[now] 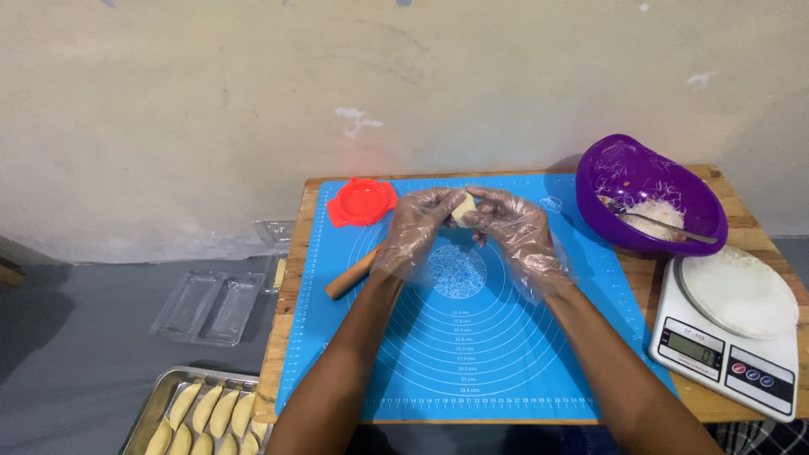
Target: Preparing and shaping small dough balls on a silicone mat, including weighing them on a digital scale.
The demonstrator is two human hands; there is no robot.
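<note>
Two gloved hands, left (pixel 419 226) and right (pixel 516 229), are closed together around a pale dough piece (pixel 463 207), held above the blue mat (pixel 472 337) on the surface, between a red mould (pixel 362 202) and a purple bowl (pixel 647 192).

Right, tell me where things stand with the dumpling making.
Done: a metal tray on the floor holds rows of folded pastries. In hand: the gloved left hand and right hand together work a small dough ball above the blue mat. Left: the red press mould sits empty, the rolling pin lies idle, and filling remains in the purple bowl.
</note>
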